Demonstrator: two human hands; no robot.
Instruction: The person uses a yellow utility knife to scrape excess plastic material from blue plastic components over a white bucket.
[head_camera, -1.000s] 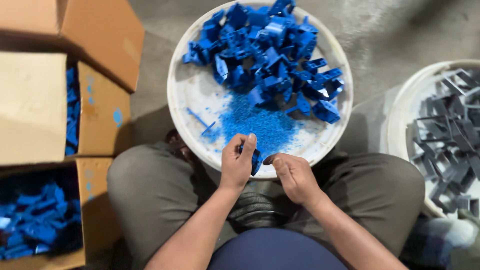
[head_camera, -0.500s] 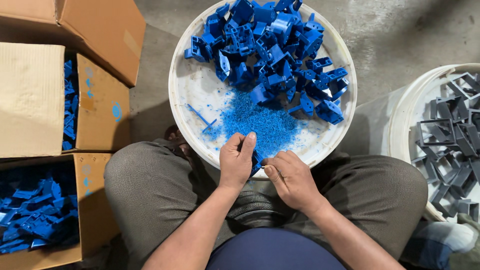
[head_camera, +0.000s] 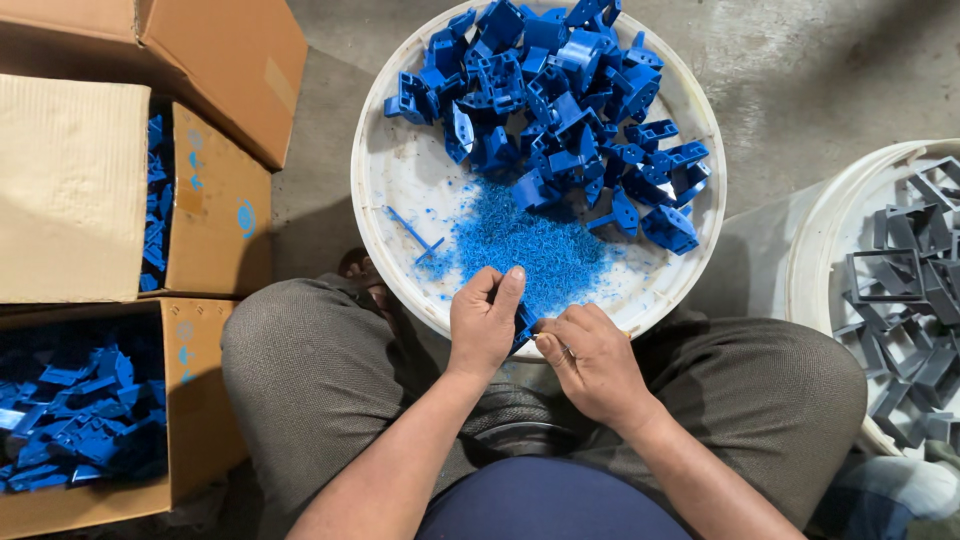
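Pinched between left hand (head_camera: 487, 322) and right hand (head_camera: 590, 358): small blue part (head_camera: 522, 322), both clamped on it, held over white tub (head_camera: 400, 180) so blue shavings (head_camera: 530, 250) drop inside.

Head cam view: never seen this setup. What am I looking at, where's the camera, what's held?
There is no machine here: a seated person works with two bare hands, and the camera sits on their head, looking straight down over their lap. The left hand pinches a small blue plastic part, and the right hand meets it from the other side; whether that hand holds a tool is too small to tell. Just beyond the hands sits a round white tub holding a heap of blue plastic parts and a patch of fine blue shavings. On the person's left are cardboard boxes with more blue parts. On their right a second white tub holds grey frame-shaped parts.
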